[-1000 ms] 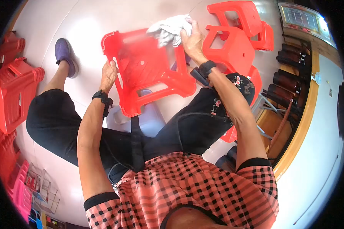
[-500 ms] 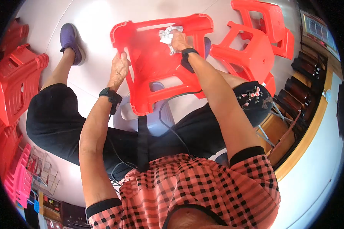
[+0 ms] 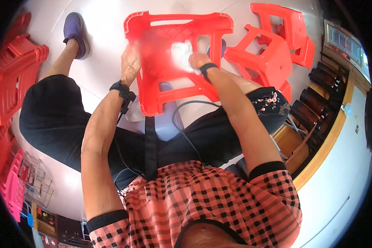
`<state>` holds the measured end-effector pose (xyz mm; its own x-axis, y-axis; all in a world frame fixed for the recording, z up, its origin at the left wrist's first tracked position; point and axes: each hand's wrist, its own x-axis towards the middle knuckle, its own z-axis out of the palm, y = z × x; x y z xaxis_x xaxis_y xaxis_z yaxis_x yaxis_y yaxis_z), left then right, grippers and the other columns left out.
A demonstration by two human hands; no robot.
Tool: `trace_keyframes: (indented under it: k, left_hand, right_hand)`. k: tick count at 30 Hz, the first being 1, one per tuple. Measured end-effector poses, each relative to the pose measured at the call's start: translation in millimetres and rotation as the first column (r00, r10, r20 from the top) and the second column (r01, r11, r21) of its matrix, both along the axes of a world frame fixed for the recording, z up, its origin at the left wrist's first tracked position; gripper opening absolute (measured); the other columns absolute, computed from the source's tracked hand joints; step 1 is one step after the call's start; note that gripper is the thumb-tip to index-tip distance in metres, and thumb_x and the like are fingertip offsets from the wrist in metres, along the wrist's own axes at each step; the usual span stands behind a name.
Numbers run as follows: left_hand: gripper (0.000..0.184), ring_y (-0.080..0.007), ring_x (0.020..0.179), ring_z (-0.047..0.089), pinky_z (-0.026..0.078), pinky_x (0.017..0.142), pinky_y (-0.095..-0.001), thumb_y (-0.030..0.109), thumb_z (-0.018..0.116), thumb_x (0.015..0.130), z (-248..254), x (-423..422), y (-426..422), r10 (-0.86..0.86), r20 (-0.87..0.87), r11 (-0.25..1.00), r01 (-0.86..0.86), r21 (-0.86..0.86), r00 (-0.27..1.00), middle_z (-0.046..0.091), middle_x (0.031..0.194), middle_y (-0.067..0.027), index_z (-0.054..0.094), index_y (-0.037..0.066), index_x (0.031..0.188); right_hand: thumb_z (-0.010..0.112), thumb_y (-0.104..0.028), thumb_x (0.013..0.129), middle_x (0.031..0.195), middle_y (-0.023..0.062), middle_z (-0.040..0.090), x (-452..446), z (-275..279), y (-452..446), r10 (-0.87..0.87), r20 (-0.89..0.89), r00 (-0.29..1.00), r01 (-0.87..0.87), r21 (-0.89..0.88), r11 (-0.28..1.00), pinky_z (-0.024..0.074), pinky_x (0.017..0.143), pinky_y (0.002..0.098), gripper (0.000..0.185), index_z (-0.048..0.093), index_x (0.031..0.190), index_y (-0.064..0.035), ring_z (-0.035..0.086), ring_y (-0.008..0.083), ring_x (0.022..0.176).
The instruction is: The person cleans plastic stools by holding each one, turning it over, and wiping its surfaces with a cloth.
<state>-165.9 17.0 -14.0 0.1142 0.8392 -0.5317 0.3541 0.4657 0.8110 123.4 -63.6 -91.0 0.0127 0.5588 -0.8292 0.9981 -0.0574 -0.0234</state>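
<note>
A red plastic stool [image 3: 156, 62] is held tipped in front of me, its hollow underside and legs facing up toward me. My left hand [image 3: 131, 62] is closed around the stool's left edge; the fingertips are blurred. Inside the hollow, a crumpled white cloth [image 3: 180, 54] is pressed against the red plastic. My right hand [image 3: 198, 62] is closed on that cloth, which is smeared by motion. A black band sits on each wrist.
Below the red stool is a grey-blue plastic seat [image 3: 166, 126], partly hidden. More red stools [image 3: 262, 56] lie to the right. Stacked red stools [image 3: 18, 80] and pink plastic pieces [image 3: 14, 186] stand left, near a wire rack [image 3: 38, 182]. Dark brown cylinders [image 3: 312, 105] line the right.
My right hand and the cloth have moved down a little, nearer to me, inside the stool. The stool has tilted slightly, and my left hand still grips its left edge.
</note>
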Motion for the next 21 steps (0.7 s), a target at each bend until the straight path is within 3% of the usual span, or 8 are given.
trace_keyframes:
  k: [4, 7, 8, 10, 11, 15, 18, 21]
  left_hand:
    - [0.032, -0.0248, 0.08, 0.057, 0.047, 0.075, -0.0365, 0.029, 0.046, 0.099, -13.2, 4.0, -0.9, 0.011, -0.015, 0.998, -0.01, 0.059, 1.0, 0.064, 0.089, -0.0185, 0.058, 0.0, 0.104]
    - [0.035, -0.0334, 0.08, 0.059, 0.047, 0.076, -0.0391, 0.031, 0.043, 0.099, -19.2, -4.4, 3.4, -0.178, -0.11, 0.973, 0.191, 0.126, 0.978, 0.064, 0.089, -0.0238, 0.058, -0.001, 0.103]
    - [0.036, -0.0367, 0.081, 0.059, 0.047, 0.077, -0.0406, 0.031, 0.042, 0.099, -21.2, -3.8, 2.6, -0.175, -0.108, 0.975, 0.187, 0.116, 0.979, 0.063, 0.09, -0.0252, 0.057, -0.001, 0.103]
    - [0.039, -0.0434, 0.085, 0.059, 0.047, 0.078, -0.0434, 0.033, 0.039, 0.099, -20.3, -2.3, 6.7, -0.167, -0.104, 0.979, 0.177, 0.102, 0.98, 0.063, 0.093, -0.0281, 0.057, -0.002, 0.103]
    - [0.041, -0.0446, 0.087, 0.059, 0.047, 0.079, -0.0447, 0.034, 0.038, 0.099, -21.2, -4.4, 7.8, -0.18, -0.121, 0.979, 0.189, 0.073, 0.976, 0.063, 0.094, -0.0287, 0.057, -0.002, 0.103]
    - [0.046, -0.0467, 0.093, 0.059, 0.045, 0.081, -0.0481, 0.038, 0.037, 0.098, -27.9, 0.3, 8.5, -0.158, -0.151, 0.987, 0.156, -0.026, 0.976, 0.062, 0.098, -0.0303, 0.057, -0.002, 0.103]
    - [0.048, -0.0463, 0.094, 0.059, 0.045, 0.081, -0.0486, 0.041, 0.036, 0.097, -28.4, -1.1, 4.0, -0.117, -0.118, 0.993, 0.119, 0.008, 0.986, 0.062, 0.098, -0.0304, 0.057, -0.002, 0.101]
    - [0.046, -0.0448, 0.092, 0.059, 0.045, 0.079, -0.0476, 0.04, 0.037, 0.097, -31.6, -0.5, 2.2, -0.109, -0.129, 0.993, 0.113, 0.029, 0.986, 0.062, 0.096, -0.0296, 0.057, -0.002, 0.099]
  right_hand:
    - [0.054, -0.02, 0.081, 0.111, 0.0194, 0.066, -20.9, 23.9, -13.7, 0.044, -0.049, 0.998, -0.058, -0.338, 0.939, 0.0531, 0.083, 0.0484, 0.033, 0.07, 0.105, -0.0053, 0.065, 0.0336, 0.103]
    - [0.052, -0.02, 0.082, 0.11, 0.0189, 0.067, -19.7, 35.4, -0.3, 0.128, -0.16, 0.979, -0.169, -0.272, 0.947, 0.0531, 0.081, 0.0498, 0.033, 0.07, 0.105, -0.0056, 0.065, 0.0345, 0.103]
    - [0.059, -0.023, 0.074, 0.093, 0.0215, 0.069, -13.5, 39.1, 7.1, 0.135, -0.128, 0.983, -0.144, -0.063, 0.988, 0.0533, 0.072, 0.0459, 0.026, 0.072, 0.087, -0.0045, 0.068, 0.0325, 0.087]
    - [0.056, -0.02, 0.08, 0.09, 0.0198, 0.069, -15.7, 84.3, 38.8, 0.2, 0.03, 0.979, -0.202, 0.21, 0.957, 0.0539, 0.07, 0.0458, 0.022, 0.071, 0.085, -0.0047, 0.069, 0.0323, 0.084]
    - [0.055, -0.018, 0.081, 0.088, 0.0184, 0.069, -12.5, 100.1, 51.5, 0.221, 0.093, 0.971, -0.237, 0.234, 0.943, 0.0541, 0.068, 0.045, 0.02, 0.071, 0.085, -0.0052, 0.069, 0.032, 0.082]
    - [0.058, -0.018, 0.081, 0.092, 0.0116, 0.071, 13.3, 163.6, 61.3, 0.4, 0.269, 0.876, -0.469, 0.278, 0.838, 0.056, 0.065, 0.0415, 0.018, 0.072, 0.089, -0.0112, 0.07, 0.0257, 0.085]
    - [0.063, -0.017, 0.076, 0.094, 0.0145, 0.071, 4.9, 197.9, 52.1, 0.317, 0.243, 0.917, -0.358, 0.151, 0.921, 0.0557, 0.066, 0.0441, 0.018, 0.073, 0.089, -0.0082, 0.07, 0.0284, 0.087]
    - [0.062, -0.015, 0.073, 0.083, 0.0184, 0.069, 0.6, 178.8, 24.0, 0.258, 0.103, 0.961, -0.258, -0.021, 0.966, 0.0538, 0.065, 0.0448, 0.016, 0.07, 0.083, -0.0054, 0.069, 0.0329, 0.081]
